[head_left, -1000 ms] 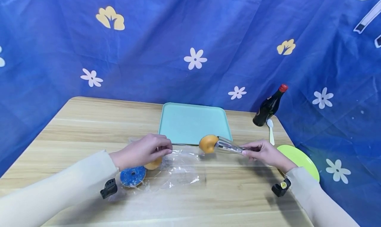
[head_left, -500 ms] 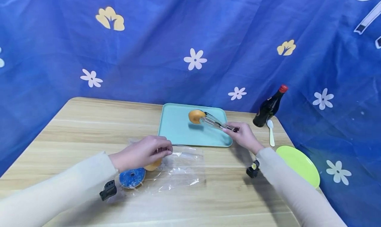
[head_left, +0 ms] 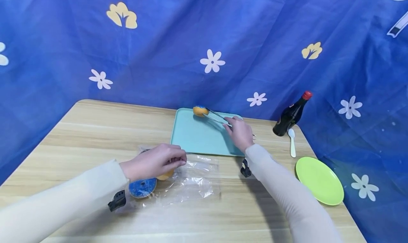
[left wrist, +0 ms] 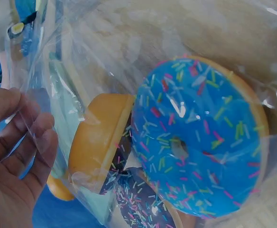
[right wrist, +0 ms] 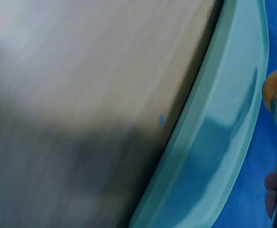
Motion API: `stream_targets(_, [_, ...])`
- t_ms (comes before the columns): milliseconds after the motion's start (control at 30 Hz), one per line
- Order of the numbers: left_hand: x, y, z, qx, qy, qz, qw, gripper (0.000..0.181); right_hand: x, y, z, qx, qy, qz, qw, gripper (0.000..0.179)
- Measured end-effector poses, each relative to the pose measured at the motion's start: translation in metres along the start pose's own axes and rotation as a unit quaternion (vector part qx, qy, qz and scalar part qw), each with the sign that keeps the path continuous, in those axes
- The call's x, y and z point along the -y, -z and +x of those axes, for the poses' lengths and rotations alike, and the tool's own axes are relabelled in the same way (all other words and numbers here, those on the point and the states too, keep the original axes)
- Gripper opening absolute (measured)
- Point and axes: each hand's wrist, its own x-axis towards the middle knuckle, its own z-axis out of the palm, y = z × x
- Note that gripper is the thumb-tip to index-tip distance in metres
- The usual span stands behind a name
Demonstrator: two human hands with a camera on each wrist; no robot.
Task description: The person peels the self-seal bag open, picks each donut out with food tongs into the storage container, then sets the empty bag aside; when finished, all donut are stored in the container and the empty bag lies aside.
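Observation:
My left hand (head_left: 156, 162) pinches the edge of a clear plastic bag (head_left: 199, 182) lying on the table. Inside the bag are a blue-iced doughnut with sprinkles (left wrist: 200, 128), a doughnut on its side showing its brown base (left wrist: 99, 137), and a dark-iced one (left wrist: 141, 202). My right hand (head_left: 240, 132) grips metal tongs (head_left: 217, 114) out over the turquoise tray (head_left: 204, 138). Between the tong tips is a doughnut (head_left: 199, 112) with blue icing on top, close over the tray's far left corner. The right wrist view catches only part of this doughnut (right wrist: 275, 88) at its edge.
A dark bottle with a red cap (head_left: 290, 115) stands at the back right, with a pale spoon (head_left: 292, 143) in front of it. The green plate (head_left: 319, 181) lies at the table's right edge. A blue cloth (head_left: 159, 51) hangs behind the table.
My right hand has carried the doughnut in the tongs from beside the bag, over the tray's front edge, to its far left corner, lowering it there. My left hand has stayed at the bag.

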Motion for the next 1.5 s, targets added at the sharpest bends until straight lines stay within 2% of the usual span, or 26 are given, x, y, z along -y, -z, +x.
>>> stream_targets(233, [0.000, 0.000, 0.003, 0.005, 0.006, 0.004, 1.0000, 0.011, 0.018, -0.016, 0.009, -0.026, 0.030, -0.053, 0.9978, 0.031])
stream_targets(500, [0.000, 0.000, 0.004, 0.008, 0.011, 0.000, 0.9999, 0.011, 0.030, -0.021, 0.011, -0.020, 0.040, -0.054, 0.9976, 0.031])
stream_targets(933, [0.001, -0.001, 0.003, 0.006, 0.008, 0.003, 0.9999, 0.011, 0.015, -0.022, -0.002, 0.006, 0.062, -0.047, 0.9969, 0.041])
stream_targets(1133, [0.001, -0.001, 0.003, 0.005, 0.002, 0.003, 1.0000, 0.011, 0.012, -0.014, -0.005, 0.028, 0.061, -0.032, 0.9973, 0.045])
stream_targets(1333, [0.001, 0.000, 0.003, 0.004, -0.003, 0.002, 1.0000, 0.011, 0.008, -0.008, -0.009, 0.027, 0.059, -0.030, 0.9975, 0.047])
stream_targets(1500, [0.000, 0.000, 0.003, 0.006, 0.000, 0.002, 1.0000, 0.011, 0.003, -0.001, -0.014, 0.037, 0.050, -0.001, 0.9980, 0.048])
